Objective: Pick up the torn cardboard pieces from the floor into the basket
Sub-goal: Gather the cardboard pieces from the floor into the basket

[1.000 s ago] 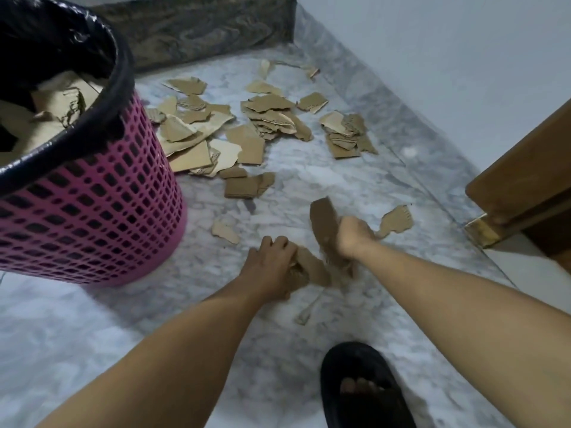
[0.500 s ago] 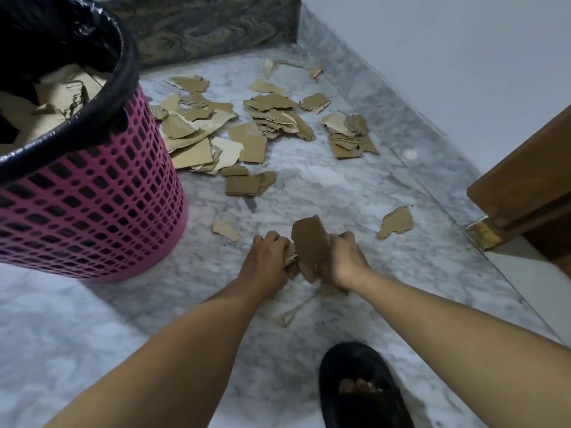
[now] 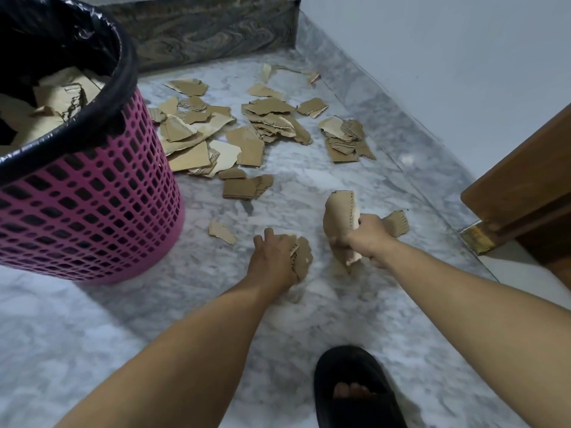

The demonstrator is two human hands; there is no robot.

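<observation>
left hand [image 3: 273, 257] fingers clutch scraps [image 3: 302, 257] | right hand [image 3: 367, 234] grips torn cardboard [image 3: 340, 217] (upright) | basket [image 3: 92, 211] left, apart

Two bare forearms reach from the bottom of the frame toward its centre. The left hand [image 3: 275, 261] is curled closed, knuckles up. The right hand [image 3: 367, 234], slightly higher, is clenched closed.

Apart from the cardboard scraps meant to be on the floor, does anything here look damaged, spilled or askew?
Nothing stands out. The pink basket stands upright with its black liner folded over the rim, scraps lie loose on the marble floor, and the left hand and right hand each grip cardboard.
</observation>
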